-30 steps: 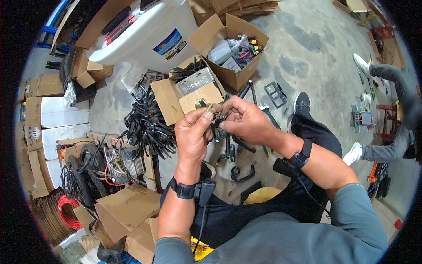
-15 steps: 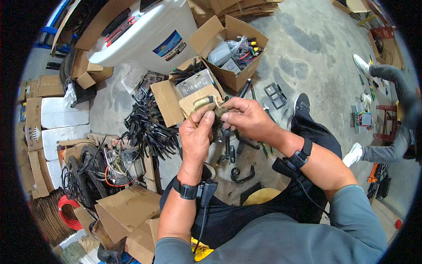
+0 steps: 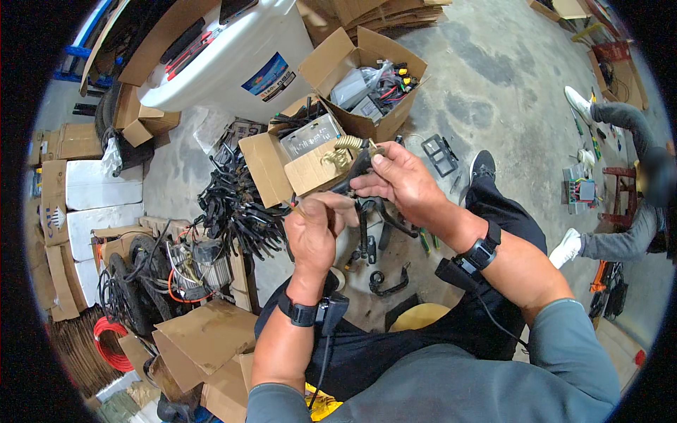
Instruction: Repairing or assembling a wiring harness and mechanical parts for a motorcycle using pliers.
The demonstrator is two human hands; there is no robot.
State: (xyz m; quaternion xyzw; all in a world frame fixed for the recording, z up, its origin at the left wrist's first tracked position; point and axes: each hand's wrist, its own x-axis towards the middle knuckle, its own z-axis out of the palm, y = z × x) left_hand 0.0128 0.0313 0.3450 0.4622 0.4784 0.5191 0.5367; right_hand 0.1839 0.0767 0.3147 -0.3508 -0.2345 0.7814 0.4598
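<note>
1. Head view, centre of the frame: I am closing my right hand point(image 3: 398, 185) around a black cable part with a coiled spring sleeve point(image 3: 348, 143) at its upper end, thumb on top.
2. My left hand point(image 3: 317, 229) is pinching the part's thin lower end just below, fingers curled shut on it.
3. The cable part is looking light and bendy, with the coil giving way if squeezed, so I am judging the stiffer black body the safer place to hold.
4. Just above my hands, an open cardboard box point(image 3: 271, 166) is sitting on the floor; to its left, a heap of black cables point(image 3: 236, 211) is lying.
5. At the right edge, another person point(image 3: 624, 183) is sitting.
</note>
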